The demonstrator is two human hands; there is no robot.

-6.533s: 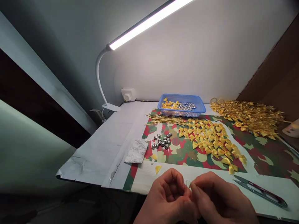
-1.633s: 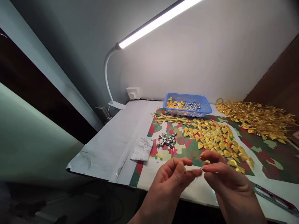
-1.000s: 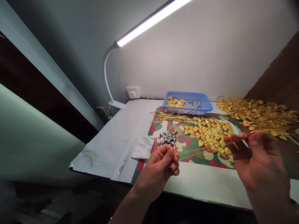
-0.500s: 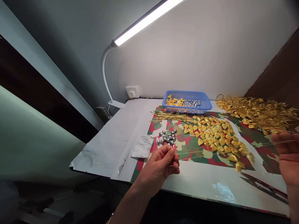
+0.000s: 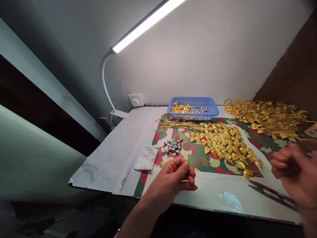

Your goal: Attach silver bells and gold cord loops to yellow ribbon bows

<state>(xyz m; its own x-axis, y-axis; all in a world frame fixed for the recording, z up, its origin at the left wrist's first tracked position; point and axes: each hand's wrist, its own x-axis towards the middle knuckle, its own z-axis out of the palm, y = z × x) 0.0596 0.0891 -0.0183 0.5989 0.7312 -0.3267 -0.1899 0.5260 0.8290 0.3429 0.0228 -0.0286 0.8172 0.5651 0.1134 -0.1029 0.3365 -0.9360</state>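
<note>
My left hand (image 5: 177, 175) hovers over the near edge of the table, thumb and fingers pinched on one end of a thin gold thread (image 5: 190, 169). Most of the thread's length is too fine to follow. My right hand (image 5: 294, 168) is at the right edge, smeared by motion, with its fingers curled; whether it holds the thread's other end is unclear. A cluster of silver beads (image 5: 171, 148) lies just beyond my left hand. Several small yellow bows (image 5: 223, 145) are spread over the patterned sheet (image 5: 262, 145) between my hands.
A blue basket (image 5: 170, 110) with bows and beads stands at the back. Cut gold strands (image 5: 177, 124) lie before it, a heap of gold ribbon loops (image 5: 267, 117) at back right. Thread snips (image 5: 269, 193) lie below my right hand, crumpled white paper (image 5: 146, 158) left. A desk lamp (image 5: 146, 24) arches overhead.
My hands drew apart, pulling the thread out to the right. Since half a second ago my right hand has come back inward and down, and my left hand stays pinched in place.
</note>
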